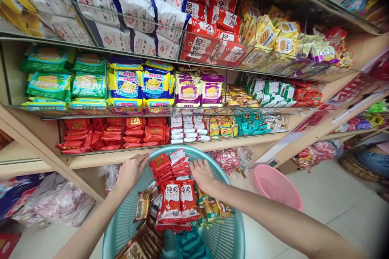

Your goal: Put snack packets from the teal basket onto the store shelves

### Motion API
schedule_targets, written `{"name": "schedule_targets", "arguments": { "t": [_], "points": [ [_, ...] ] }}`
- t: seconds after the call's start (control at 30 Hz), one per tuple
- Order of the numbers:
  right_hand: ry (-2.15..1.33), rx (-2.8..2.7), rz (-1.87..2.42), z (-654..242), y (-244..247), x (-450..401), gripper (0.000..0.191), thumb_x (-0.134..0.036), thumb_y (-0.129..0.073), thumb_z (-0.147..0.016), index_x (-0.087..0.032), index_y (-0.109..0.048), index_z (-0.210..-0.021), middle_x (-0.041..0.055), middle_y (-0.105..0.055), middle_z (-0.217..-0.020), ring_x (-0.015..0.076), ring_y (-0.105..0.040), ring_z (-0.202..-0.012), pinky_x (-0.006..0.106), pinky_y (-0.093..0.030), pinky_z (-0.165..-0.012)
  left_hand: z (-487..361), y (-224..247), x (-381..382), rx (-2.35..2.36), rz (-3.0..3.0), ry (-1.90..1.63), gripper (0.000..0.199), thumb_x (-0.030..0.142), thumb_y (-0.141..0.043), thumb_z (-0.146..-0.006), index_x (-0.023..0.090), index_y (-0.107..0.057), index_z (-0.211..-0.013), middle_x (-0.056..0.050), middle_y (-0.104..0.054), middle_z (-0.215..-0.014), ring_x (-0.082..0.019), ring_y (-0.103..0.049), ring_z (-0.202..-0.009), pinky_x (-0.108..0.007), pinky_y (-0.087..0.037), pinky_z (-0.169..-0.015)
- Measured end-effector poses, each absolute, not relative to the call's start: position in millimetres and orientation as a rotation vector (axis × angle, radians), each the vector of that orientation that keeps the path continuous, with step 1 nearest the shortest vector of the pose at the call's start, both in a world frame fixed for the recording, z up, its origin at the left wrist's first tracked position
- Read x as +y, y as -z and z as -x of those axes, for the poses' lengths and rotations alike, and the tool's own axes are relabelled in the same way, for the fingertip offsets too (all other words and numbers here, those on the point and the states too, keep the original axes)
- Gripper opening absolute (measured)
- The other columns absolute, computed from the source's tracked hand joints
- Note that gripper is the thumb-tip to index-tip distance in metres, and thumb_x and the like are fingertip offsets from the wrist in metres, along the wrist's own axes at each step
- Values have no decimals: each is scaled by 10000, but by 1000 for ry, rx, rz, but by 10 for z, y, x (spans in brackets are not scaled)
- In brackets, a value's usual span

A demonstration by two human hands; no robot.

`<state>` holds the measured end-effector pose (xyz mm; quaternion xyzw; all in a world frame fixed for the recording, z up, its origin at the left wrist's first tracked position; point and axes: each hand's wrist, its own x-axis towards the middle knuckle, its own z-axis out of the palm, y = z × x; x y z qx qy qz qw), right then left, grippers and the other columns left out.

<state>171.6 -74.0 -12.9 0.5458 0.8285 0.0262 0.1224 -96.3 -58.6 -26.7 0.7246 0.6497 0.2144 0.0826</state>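
A teal perforated plastic basket stands below the shelves, holding wrapped snacks. At its far left rim is my left hand, with its fingers closed over the edge. My right hand reaches inside, fingers curled down beside a stack of red packets; its fingertips are hidden, so what they hold does not show. In the middle lie red-and-white milk biscuit packets. Brown packets are at the near left, teal packets at the near side, and yellow-green packets under my right wrist.
Glass-fronted shelves rise ahead, with red packets, small white packets and blue-yellow soda biscuits. A pink basin is on the tiled floor at right. Plastic bags lie at left beneath the shelf.
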Motion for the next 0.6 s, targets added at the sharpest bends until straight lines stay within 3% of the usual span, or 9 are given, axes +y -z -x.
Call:
{"name": "schedule_targets", "arguments": {
  "t": [0.4, 0.6],
  "points": [
    [-46, 2244, -1734, -1589, 338, -628, 575, -39, -610, -667, -146, -485, -1218, 164, -550, -1184, 285, -501, -1071, 427, -384, -845, 948, 233, -604, 1962, -2122, -619, 422, 452, -352, -903, 247, -622, -1154, -57, -667, -1149, -241, -615, -1048, -300, -483, -843],
    [-76, 2257, -1793, -1568, 461, -585, 382, -35, -457, -783, -157, -558, -1130, 158, -584, -1092, 272, -532, -970, 427, -382, -791, 951, 234, -605, 1953, -2164, -631, 435, 455, -334, -910, 235, -627, -1143, -58, -669, -1141, -243, -623, -1031, -292, -490, -825]
  ]
}}
